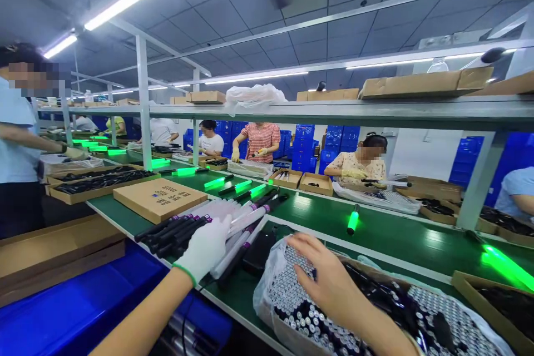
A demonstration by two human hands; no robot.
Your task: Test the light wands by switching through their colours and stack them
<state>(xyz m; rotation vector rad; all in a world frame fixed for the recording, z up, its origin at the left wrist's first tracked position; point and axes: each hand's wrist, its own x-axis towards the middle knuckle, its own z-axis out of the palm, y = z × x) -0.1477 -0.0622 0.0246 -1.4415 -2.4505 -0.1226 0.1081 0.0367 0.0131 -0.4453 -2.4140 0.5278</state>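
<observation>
Gripping nothing that we can confirm, our left hand (205, 247), in a white glove with a green cuff, lies palm-down with fingers spread on a fanned row of light sticks (208, 222), white tubes with black handles, at the near edge of the green conveyor belt (392, 233); whether any stick is actually clasped under the palm we cannot tell. Left of that row we note a flat cardboard box (161, 198) lying on the belt, and beyond it shallow trays of dark parts (102, 182) in front of a co-worker in a pale shirt (14, 150). Our right hand (329, 283), bare, rests open with fingers extended on a plastic-lined box of small cylindrical cells (300, 311), their metal ends facing up; it holds nothing visible. Farther right, one lit green stick (352, 221) stands apart on the belt, and another (507, 267) glows near the right edge. Across the belt, seated people in yellow gloves (354, 174) work under a shelf (334, 108) carrying cardboard boxes.
</observation>
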